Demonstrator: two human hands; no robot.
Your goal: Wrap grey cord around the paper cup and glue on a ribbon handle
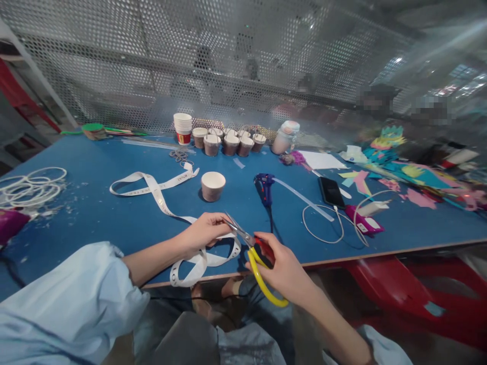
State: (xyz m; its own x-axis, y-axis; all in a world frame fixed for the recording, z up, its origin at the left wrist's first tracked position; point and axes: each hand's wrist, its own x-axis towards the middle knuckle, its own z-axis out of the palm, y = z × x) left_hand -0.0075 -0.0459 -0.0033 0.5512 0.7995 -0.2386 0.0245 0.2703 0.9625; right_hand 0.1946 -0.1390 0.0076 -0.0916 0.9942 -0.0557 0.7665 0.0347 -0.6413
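My left hand (207, 230) is closed on a white printed ribbon (158, 195), pinching it near the front edge of the table. The ribbon curls over the blue top to the left and loops down below the hand. In my right hand (281, 263) is a pair of scissors (262, 276) with yellow and red handles. Their blades point left, to the fingertips of the left hand at the ribbon; whether the ribbon lies between them I cannot tell. A small paper cup (213, 186), wrapped in brown, stands just beyond the left hand.
A blue glue gun (265, 187) with a clear glue stick lies right of the cup. Several wrapped cups (231, 143) and a white cup stack (183, 124) line the back. A phone (331, 192), cable and paper scraps lie right; white cord coils (34, 187) left.
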